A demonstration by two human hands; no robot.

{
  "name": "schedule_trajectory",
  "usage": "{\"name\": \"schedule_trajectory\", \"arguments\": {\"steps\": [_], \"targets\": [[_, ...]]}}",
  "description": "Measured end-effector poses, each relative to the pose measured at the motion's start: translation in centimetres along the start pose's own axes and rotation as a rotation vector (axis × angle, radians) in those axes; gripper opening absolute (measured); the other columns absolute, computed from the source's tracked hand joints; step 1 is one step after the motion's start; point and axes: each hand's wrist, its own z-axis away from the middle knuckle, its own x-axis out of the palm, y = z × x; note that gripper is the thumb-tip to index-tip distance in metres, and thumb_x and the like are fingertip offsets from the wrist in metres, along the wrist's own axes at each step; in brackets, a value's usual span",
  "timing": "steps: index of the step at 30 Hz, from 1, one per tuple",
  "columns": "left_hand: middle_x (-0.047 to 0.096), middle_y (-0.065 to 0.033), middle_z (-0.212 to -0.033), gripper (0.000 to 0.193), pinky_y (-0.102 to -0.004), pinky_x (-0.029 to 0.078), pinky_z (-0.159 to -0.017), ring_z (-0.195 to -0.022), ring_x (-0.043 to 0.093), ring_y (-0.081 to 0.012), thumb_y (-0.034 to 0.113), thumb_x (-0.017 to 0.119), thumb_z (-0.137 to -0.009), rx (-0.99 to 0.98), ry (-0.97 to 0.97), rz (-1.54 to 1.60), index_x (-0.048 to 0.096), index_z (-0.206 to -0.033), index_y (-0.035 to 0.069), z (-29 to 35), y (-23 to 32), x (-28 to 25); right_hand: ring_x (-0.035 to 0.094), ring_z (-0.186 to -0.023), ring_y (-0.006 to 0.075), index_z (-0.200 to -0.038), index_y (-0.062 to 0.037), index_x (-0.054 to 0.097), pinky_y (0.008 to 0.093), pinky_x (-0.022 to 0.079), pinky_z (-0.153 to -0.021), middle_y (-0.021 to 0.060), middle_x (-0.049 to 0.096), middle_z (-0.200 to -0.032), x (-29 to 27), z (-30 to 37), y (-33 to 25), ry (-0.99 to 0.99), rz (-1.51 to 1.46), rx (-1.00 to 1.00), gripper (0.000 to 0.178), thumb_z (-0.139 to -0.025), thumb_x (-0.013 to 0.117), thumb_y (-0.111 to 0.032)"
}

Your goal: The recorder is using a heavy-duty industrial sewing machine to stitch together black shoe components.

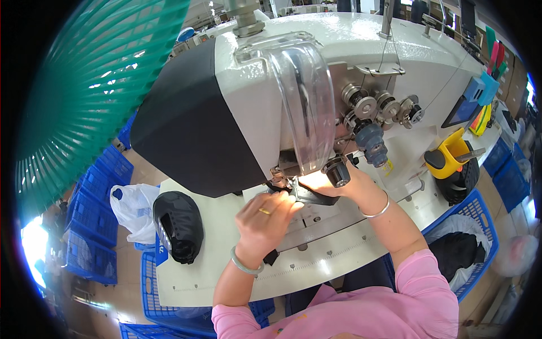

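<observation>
A white sewing machine [257, 107] with a dark end cover [186, 124] fills the middle of the view. Under its needle area lies a black piece of material [313, 195], mostly covered by hands and machine parts. My left hand [265, 217] comes in from the front left, its fingertips pinched together on the piece's near left edge. My right hand [351, 182] reaches in from the right, against the piece's far right side. A black knob [337, 172] and the machine head hide most of its fingers, so their grip does not show.
A black item like a shoe upper [178, 226] rests on the pale table [226, 277] at left. A green fan [101, 85] looms at upper left. A yellow holder [450, 155] stands on the right. Blue crates [93, 246] are on the left; another blue basket [480, 260] sits right.
</observation>
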Motion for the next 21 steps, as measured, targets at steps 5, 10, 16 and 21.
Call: {"name": "schedule_trajectory", "arguments": {"steps": [5, 10, 16, 21], "targets": [[0.064, -0.0042, -0.081, 0.008, -0.0257, 0.044, -0.055, -0.067, 0.057, -0.0112, -0.001, 0.064, -0.084, -0.912, 0.093, 0.721, 0.066, -0.091, 0.001, 0.7, -3.0, 1.5, 0.062, -0.081, 0.0316, -0.089, -0.0073, 0.065, 0.0471, 0.048, -0.073, 0.0093, 0.065, -0.086, 0.9, 1.6, 0.5, 0.094, 0.241, 0.112, 0.014, -0.081, 0.06, -0.018], [0.059, -0.002, -0.076, 0.007, -0.0277, 0.039, -0.054, -0.062, 0.047, -0.009, 0.003, 0.06, -0.088, -1.019, -0.026, 0.952, 0.062, -0.091, -0.003, 1.2, -4.0, 2.6, 0.057, -0.098, 0.0374, -0.085, 0.0008, 0.066, 0.0461, 0.048, -0.082, 0.0186, 0.06, -0.105, -2.4, 3.5, -5.0, 0.39, 0.104, -0.045, 0.022, -0.067, 0.065, -0.013], [0.052, -0.0084, -0.061, 0.009, -0.0319, 0.038, -0.053, -0.054, 0.044, -0.0139, 0.004, 0.058, -0.086, -0.862, -0.054, 0.636, 0.06, -0.085, -0.005, 0.7, -2.4, 2.4, 0.055, -0.111, 0.0393, -0.107, 0.0068, 0.062, 0.0549, 0.042, -0.105, 0.02, 0.059, -0.11, 0.0, 5.0, -5.3, 0.403, 0.144, -0.058, 0.048, -0.06, 0.062, 0.0], [0.052, -0.0115, -0.059, 0.009, -0.034, 0.038, -0.052, -0.051, 0.044, -0.0203, 0.005, 0.058, -0.085, -0.844, -0.031, 0.58, 0.061, -0.084, -0.004, 0.7, -2.3, 2.3, 0.056, -0.108, 0.0378, -0.106, 0.0073, 0.063, 0.052, 0.046, -0.1, 0.0191, 0.06, -0.108, 0.2, 4.6, -5.7, 0.459, 0.141, -0.069, 0.043, -0.063, 0.059, 0.003]]}}
